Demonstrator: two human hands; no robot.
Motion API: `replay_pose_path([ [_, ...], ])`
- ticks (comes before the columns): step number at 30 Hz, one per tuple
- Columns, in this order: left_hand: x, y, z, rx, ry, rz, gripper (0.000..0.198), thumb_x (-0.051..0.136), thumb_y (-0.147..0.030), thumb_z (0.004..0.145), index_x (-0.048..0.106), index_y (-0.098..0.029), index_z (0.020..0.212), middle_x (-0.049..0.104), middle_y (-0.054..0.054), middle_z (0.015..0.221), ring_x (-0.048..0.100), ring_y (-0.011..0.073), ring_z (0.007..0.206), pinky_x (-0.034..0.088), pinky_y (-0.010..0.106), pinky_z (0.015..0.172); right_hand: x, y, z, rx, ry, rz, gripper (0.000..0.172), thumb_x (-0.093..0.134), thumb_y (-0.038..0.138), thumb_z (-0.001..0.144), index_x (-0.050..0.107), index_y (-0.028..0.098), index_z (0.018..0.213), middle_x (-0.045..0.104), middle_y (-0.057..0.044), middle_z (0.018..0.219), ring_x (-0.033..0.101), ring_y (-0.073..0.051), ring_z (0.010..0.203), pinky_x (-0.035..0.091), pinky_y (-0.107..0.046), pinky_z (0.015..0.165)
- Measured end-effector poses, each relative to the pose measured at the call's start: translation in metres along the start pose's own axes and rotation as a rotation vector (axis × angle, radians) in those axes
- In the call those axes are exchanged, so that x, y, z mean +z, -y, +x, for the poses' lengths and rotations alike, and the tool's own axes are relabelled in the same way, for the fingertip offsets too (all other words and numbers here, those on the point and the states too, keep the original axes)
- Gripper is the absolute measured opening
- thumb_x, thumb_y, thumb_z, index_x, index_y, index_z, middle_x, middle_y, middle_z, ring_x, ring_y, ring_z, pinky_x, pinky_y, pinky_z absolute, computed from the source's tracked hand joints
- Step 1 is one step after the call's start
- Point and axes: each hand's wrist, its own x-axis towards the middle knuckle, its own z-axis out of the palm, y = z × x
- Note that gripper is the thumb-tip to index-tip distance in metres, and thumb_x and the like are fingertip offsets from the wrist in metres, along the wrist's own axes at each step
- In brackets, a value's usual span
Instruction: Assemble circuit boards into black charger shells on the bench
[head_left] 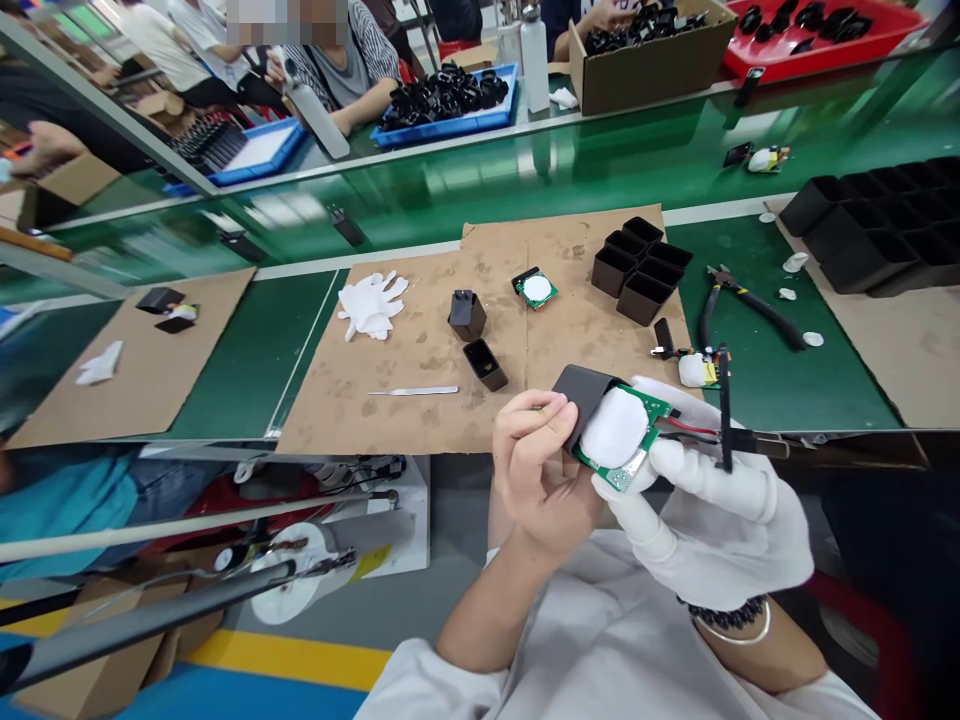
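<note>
My left hand (pixel 544 470), bare, has its fingers wrapped round a black plastic housing (pixel 585 395). In my right hand (pixel 712 520), in a white glove, a green circuit board (pixel 634 470) is pinched between thumb and fingers. The board carries a round white pad (pixel 615 428) and lies partly in the housing's open end. Red and black wires (pixel 694 428) run from it towards a thin black strip (pixel 724 410) by the gloved fingers. A dark, slim piece (pixel 761 443) also sticks out there; its kind is unclear. Just beyond lies another wired part with a white pad (pixel 694 370).
On the cardboard mat (pixel 420 430) lie tweezers (pixel 414 391), a white glove (pixel 373 305), two black housings (pixel 484 364), another board (pixel 537 289) and grouped black housings (pixel 641 268). Pliers (pixel 750 305) rest at right near stacked housings (pixel 877 225). Behind runs a green conveyor belt (pixel 442 195).
</note>
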Motion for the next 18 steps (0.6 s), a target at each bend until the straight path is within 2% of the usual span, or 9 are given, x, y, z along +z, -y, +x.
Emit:
replay_pose_path([
  [5, -0.001, 0.001, -0.003, -0.038, 0.029, 0.012, 0.026, 0.070, -0.019, 0.089, 0.067, -0.025, 0.114, 0.061, 0.001, 0.097, 0.067, 0.0198, 0.098, 0.059, 0.039, 0.085, 0.002, -0.001, 0.008, -0.083, -0.033, -0.060, 0.041, 0.077, 0.011, 0.079, 0.067, 0.030, 0.113, 0.067, -0.007, 0.136, 0.068, -0.028, 0.124, 0.063, -0.043, 0.097],
  [7, 0.001, 0.005, -0.007, -0.066, 0.055, 0.009, 0.031, 0.073, -0.016, 0.085, 0.066, -0.023, 0.114, 0.060, 0.002, 0.099, 0.066, 0.0202, 0.101, 0.058, 0.037, 0.085, 0.004, -0.006, 0.013, -0.077, 0.024, -0.041, 0.038, 0.078, 0.016, 0.081, 0.065, 0.028, 0.114, 0.070, -0.009, 0.129, 0.067, -0.029, 0.125, 0.062, -0.046, 0.098],
  [9, 0.007, 0.013, -0.014, -0.106, 0.082, 0.013, 0.031, 0.076, -0.016, 0.082, 0.064, -0.021, 0.110, 0.060, 0.003, 0.101, 0.066, 0.0205, 0.103, 0.058, 0.036, 0.086, 0.008, -0.017, 0.017, -0.008, 0.123, 0.004, 0.036, 0.078, 0.024, 0.083, 0.065, 0.024, 0.116, 0.072, -0.010, 0.119, 0.071, -0.027, 0.115, 0.062, -0.043, 0.096],
  [12, 0.020, 0.028, -0.032, -0.250, 0.120, -0.018, 0.026, 0.074, -0.017, 0.084, 0.058, -0.021, 0.104, 0.062, 0.006, 0.109, 0.066, 0.0213, 0.110, 0.057, 0.038, 0.093, 0.017, -0.046, 0.023, 0.138, 0.156, 0.109, 0.021, 0.073, 0.028, 0.088, 0.066, 0.021, 0.107, 0.074, -0.006, 0.100, 0.074, -0.019, 0.093, 0.063, -0.033, 0.086],
  [14, 0.027, 0.038, -0.041, -0.381, 0.192, -0.074, 0.028, 0.071, -0.016, 0.086, 0.052, -0.021, 0.105, 0.061, 0.011, 0.122, 0.065, 0.0235, 0.121, 0.056, 0.042, 0.100, 0.023, -0.068, 0.028, 0.225, 0.192, 0.204, 0.014, 0.072, 0.029, 0.089, 0.065, 0.020, 0.099, 0.073, -0.003, 0.095, 0.073, -0.016, 0.087, 0.062, -0.030, 0.084],
  [16, 0.029, 0.046, -0.044, -0.497, 0.316, -0.136, 0.032, 0.069, -0.014, 0.086, 0.047, -0.022, 0.107, 0.057, 0.017, 0.139, 0.060, 0.0262, 0.133, 0.053, 0.046, 0.106, 0.024, -0.086, 0.034, 0.304, 0.277, 0.287, 0.018, 0.073, 0.034, 0.087, 0.064, 0.020, 0.094, 0.073, -0.003, 0.093, 0.072, -0.016, 0.087, 0.062, -0.030, 0.084],
  [18, 0.025, 0.052, -0.039, -0.570, 0.431, -0.150, 0.033, 0.069, -0.014, 0.085, 0.044, -0.022, 0.105, 0.056, 0.019, 0.145, 0.057, 0.0272, 0.138, 0.051, 0.048, 0.109, 0.020, -0.094, 0.041, 0.341, 0.355, 0.326, 0.022, 0.074, 0.037, 0.085, 0.062, 0.019, 0.092, 0.072, -0.003, 0.093, 0.072, -0.017, 0.088, 0.062, -0.031, 0.086],
])
